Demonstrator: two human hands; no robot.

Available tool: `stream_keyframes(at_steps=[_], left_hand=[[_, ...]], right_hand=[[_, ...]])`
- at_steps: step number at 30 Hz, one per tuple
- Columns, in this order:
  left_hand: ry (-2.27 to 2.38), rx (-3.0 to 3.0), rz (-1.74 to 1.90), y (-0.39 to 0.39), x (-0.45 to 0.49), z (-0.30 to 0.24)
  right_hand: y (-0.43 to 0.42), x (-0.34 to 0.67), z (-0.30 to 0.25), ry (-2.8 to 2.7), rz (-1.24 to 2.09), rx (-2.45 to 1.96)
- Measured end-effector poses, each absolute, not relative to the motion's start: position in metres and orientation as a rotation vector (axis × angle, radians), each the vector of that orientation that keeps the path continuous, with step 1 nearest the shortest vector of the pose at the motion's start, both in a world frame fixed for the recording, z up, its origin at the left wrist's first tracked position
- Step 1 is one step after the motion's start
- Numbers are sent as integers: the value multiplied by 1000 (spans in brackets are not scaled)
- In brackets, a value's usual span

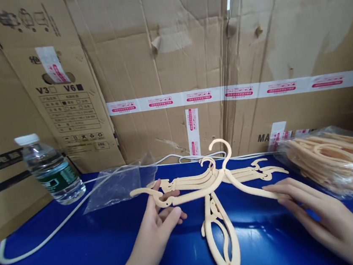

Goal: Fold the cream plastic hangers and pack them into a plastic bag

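A cream plastic folding hanger (199, 194) is held level above the table, its hook pointing up. My left hand (157, 228) grips its left arm near the hinge, fingers behind and thumb in front. At the other side, my right hand (319, 212) pinches the end of the right arm between thumb and fingers; that tip is covered. Just behind lie several unfolded hangers (192, 182), partly hidden by the held one. A folded hanger (210, 239) rests on the table between my hands, closed into a narrow loop.
A clear plastic bag full of folded hangers (329, 157) sits at the right. On the left stand a water bottle (55, 176) and an open clear bag (115, 186). A white cable (52, 236) runs across the blue table (90, 248). Cardboard boxes (156, 66) wall off the back.
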State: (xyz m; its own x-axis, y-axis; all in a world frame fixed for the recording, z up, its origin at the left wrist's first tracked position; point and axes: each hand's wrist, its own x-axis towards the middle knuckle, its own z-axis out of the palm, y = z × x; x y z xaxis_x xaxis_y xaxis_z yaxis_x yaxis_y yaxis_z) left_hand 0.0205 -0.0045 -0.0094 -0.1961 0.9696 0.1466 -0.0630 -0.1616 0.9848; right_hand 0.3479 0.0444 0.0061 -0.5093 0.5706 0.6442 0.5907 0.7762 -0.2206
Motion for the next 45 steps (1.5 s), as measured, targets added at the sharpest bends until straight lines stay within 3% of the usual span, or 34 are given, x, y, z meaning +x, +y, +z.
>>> stream_keyframes(at_steps=[10,19,25,28,39,45], left_hand=[[1278,1472,1278,-9,15,-1],[1324,1371,1258,-3,10,-10],[1322,1380,1259,-3,11,-9],[1330,1400,1258,-4,11,-8],[1258,1301,1367,-2,10,-10],[1080,1309,1394,-5,21,-9]], right_hand=[[37,342,6,-2345,-73,-799],[29,348,15,-2326,-816,-811],[25,347,18,-2335,-1019,-784],[26,344,13,-2325,-847,-832],[36,342,13,-1996,520,-1108],[27,324,18,-1792,982,-1070]])
